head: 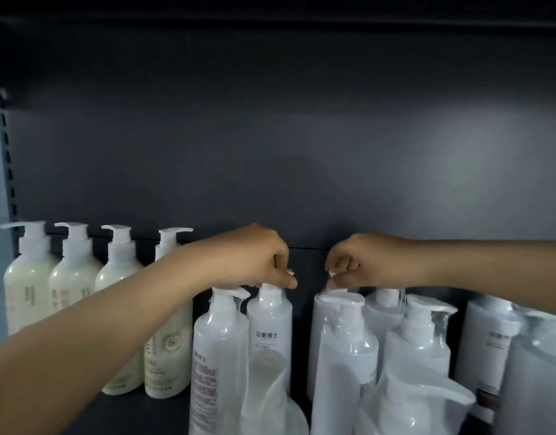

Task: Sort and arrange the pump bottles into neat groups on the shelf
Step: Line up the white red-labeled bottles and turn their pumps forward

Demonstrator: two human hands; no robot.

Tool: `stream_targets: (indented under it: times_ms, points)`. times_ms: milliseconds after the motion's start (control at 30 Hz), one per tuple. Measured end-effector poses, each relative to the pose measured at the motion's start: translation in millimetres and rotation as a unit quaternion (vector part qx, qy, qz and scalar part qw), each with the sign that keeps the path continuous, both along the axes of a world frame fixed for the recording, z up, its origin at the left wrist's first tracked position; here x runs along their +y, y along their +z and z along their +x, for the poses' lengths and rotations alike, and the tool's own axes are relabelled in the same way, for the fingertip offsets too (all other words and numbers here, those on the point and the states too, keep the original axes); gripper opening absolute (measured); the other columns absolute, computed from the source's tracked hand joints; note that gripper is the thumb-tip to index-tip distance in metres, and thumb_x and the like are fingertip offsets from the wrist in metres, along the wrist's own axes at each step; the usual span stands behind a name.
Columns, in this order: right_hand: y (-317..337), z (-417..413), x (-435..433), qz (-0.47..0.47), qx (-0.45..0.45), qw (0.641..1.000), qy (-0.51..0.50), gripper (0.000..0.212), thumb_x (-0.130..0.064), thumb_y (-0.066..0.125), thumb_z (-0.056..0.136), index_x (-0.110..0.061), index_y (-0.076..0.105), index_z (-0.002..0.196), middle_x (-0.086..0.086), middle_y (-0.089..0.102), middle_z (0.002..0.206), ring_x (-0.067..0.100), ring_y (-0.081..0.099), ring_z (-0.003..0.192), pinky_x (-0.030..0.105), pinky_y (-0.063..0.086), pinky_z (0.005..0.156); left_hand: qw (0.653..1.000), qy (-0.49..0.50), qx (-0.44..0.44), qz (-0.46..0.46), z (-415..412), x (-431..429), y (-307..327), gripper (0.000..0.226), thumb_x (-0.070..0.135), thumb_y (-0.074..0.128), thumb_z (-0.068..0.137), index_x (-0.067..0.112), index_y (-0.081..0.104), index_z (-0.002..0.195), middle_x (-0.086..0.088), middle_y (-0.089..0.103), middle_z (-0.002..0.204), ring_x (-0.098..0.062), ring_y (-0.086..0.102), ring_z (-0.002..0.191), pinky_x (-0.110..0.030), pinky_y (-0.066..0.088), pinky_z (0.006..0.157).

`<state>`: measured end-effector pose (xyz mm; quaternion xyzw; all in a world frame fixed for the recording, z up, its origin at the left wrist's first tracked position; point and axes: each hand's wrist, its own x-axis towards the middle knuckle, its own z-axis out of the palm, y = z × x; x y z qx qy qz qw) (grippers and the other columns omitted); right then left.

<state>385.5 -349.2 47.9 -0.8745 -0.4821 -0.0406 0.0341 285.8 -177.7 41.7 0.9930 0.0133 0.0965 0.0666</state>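
Both hands grip pump tops: left hand (pixel 254 262) fingers on the labelled bottle (pixel 270 334), right hand (pixel 369 262) fingers pinching a white nozzle (pixel 333 273)

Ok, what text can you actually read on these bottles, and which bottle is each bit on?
"泊美博士": front of the white bottle whose pump the left hand grips.
"博士", start unclear: wrapped bottle just left of it; the small print below is blurred.
Cream bottles: labels too blurred to read.
Far-right bottle: label too blurred to read.
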Motion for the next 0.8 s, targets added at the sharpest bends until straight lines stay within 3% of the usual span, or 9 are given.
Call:
stream_targets:
  times_ms: [133,267,367,500,633,800]
  points:
    - [-1,3,3,0.055,0.079,0.995,-0.022,0.029,-0.026,0.074,0.079,-0.006,0.069,0.099,0.006,0.073,0.085,0.009,0.065,0.068,0.024,0.052,0.071,1.0,0.005,-0.016,-0.024,0,6,0,0.027,0.043,0.071,0.075,0.016,0.068,0.079,0.008,0.064,0.061,-0.005,0.061,0.057,-0.018,0.042,0.053]
    - [-2,3,2,0.115,0.133,0.984,-0.042,0.027,-0.017,0.077,0.076,-0.001,0.069,0.096,-0.007,0.068,0.068,-0.001,0.062,0.051,0.015,0.051,0.062,0.998,-0.001,-0.035,-0.055,1,10,-2,0.024,0.039,0.073,0.075,0.016,0.069,0.077,0.006,0.068,0.066,-0.003,0.06,0.055,-0.017,0.043,0.054]
    - [-1,1,4,0.114,0.127,0.985,-0.038,0.028,-0.018,0.078,0.076,-0.003,0.07,0.098,-0.011,0.068,0.065,0.003,0.065,0.058,0.017,0.051,0.067,0.998,-0.005,-0.038,-0.051,-1,14,0,0.02,0.035,0.074,0.076,0.016,0.071,0.08,0.008,0.067,0.067,-0.004,0.059,0.056,-0.018,0.045,0.058]
    - [8,-3,11,0.124,0.092,0.988,-0.02,0.026,-0.022,0.076,0.077,-0.013,0.07,0.101,-0.003,0.073,0.093,0.011,0.068,0.084,0.018,0.05,0.078,0.998,0.01,-0.055,-0.033,-1,19,1,0.02,0.034,0.073,0.076,0.016,0.07,0.085,0.007,0.069,0.079,-0.011,0.064,0.077,-0.023,0.047,0.07]
    - [11,-2,19,0.152,0.114,0.982,-0.011,0.024,-0.017,0.075,0.078,-0.011,0.069,0.101,-0.001,0.071,0.087,0.005,0.063,0.069,0.014,0.048,0.071,0.997,0.016,-0.068,-0.014,0,20,0,0.023,0.035,0.072,0.078,0.015,0.071,0.089,0.002,0.07,0.093,-0.015,0.064,0.087,-0.027,0.049,0.076]
    - [-2,-6,34,0.116,0.101,0.988,0.007,0.03,-0.016,0.074,0.079,-0.011,0.069,0.108,-0.002,0.07,0.099,0.007,0.064,0.082,0.011,0.047,0.075,0.998,0.015,-0.068,0.013,2,20,-5,0.026,0.037,0.07,0.08,0.014,0.071,0.092,-0.001,0.07,0.095,-0.019,0.064,0.088,-0.03,0.051,0.078]
